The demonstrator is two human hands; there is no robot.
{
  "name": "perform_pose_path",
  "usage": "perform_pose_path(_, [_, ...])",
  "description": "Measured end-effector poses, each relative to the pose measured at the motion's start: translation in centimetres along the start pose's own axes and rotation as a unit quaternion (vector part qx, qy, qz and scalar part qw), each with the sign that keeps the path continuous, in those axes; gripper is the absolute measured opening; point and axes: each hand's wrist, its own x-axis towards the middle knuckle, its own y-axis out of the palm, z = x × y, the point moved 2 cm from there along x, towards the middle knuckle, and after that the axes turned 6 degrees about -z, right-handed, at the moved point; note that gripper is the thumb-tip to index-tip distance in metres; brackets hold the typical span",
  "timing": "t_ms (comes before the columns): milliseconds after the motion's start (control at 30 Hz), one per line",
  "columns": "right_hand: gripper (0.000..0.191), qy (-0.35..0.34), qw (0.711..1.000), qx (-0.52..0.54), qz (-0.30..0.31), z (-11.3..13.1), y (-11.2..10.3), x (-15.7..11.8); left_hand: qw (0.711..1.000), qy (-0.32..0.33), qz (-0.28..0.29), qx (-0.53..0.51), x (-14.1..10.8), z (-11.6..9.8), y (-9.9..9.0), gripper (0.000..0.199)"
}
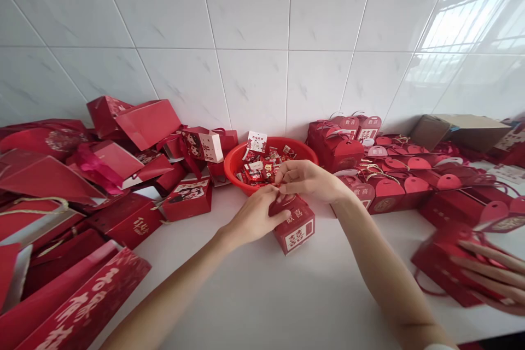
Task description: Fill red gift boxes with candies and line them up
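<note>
A small red gift box [294,229] with pale printed characters stands upright on the white table in front of me. My left hand [255,213] grips its upper left side, the thumb lying along the front near the top. From the right, my right hand [314,181] reaches over the box, its bent fingers pinched at the top, close to the left fingertips. A bit of dark red cord shows beside the top; exactly what lies between the fingertips is hidden. Just behind both hands is a red basin [231,163] with wrapped sweets [255,170] in it.
Red boxes and bags [118,219] are heaped on the left. Rows of red boxes [388,194] stand on the right, near a cardboard box [461,130]. Another person's hand [492,273] lies on a red box [437,260] at the right edge. A tiled wall [254,82] rises behind.
</note>
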Motion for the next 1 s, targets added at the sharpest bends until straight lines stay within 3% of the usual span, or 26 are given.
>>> perform_pose_path(133, [0.025, -0.072, 0.990, 0.038, -0.113, 2.1, -0.6, -1.4, 0.984, 0.022, 0.021, -0.176, -0.4, -0.9, -1.2, 0.065])
perform_pose_path(200, [0.024, -0.111, 0.978, 0.031, -0.172, 3.5, -1.1, -3.0, 0.974, 0.038, 0.016, -0.224, -0.7, -1.1, -1.8, 0.075])
perform_pose_path(333, [0.020, -0.169, 0.935, -0.036, -0.310, 6.4, -2.3, -7.1, 0.967, 0.053, -0.027, -0.249, -0.8, -1.0, -2.9, 0.059])
perform_pose_path(467, [0.021, -0.196, 0.857, -0.095, -0.468, 7.5, -4.2, -11.1, 0.967, 0.020, -0.044, -0.249, -0.2, -0.8, -3.3, 0.051])
perform_pose_path(567, [0.023, -0.172, 0.818, -0.096, -0.540, 6.2, -5.9, -13.3, 0.969, -0.001, -0.043, -0.245, 0.2, -0.6, -3.4, 0.043])
perform_pose_path(700, [0.026, -0.093, 0.788, -0.116, -0.597, 2.6, -8.6, -15.3, 0.968, -0.016, -0.046, -0.248, 0.4, -0.5, -3.6, 0.037])
perform_pose_path(767, [0.023, -0.071, 0.756, -0.137, -0.636, 0.8, -10.0, -16.0, 0.967, -0.019, -0.047, -0.250, 0.4, -0.6, -3.8, 0.037])
perform_pose_path(867, [0.016, -0.074, 0.702, -0.145, -0.693, -1.5, -11.6, -16.5, 0.966, -0.022, -0.053, -0.251, 0.4, -0.8, -4.1, 0.037])
perform_pose_path(1000, [0.011, -0.102, 0.654, -0.159, -0.733, -3.6, -12.6, -16.1, 0.967, -0.021, -0.052, -0.249, 0.4, -0.8, -4.1, 0.033])
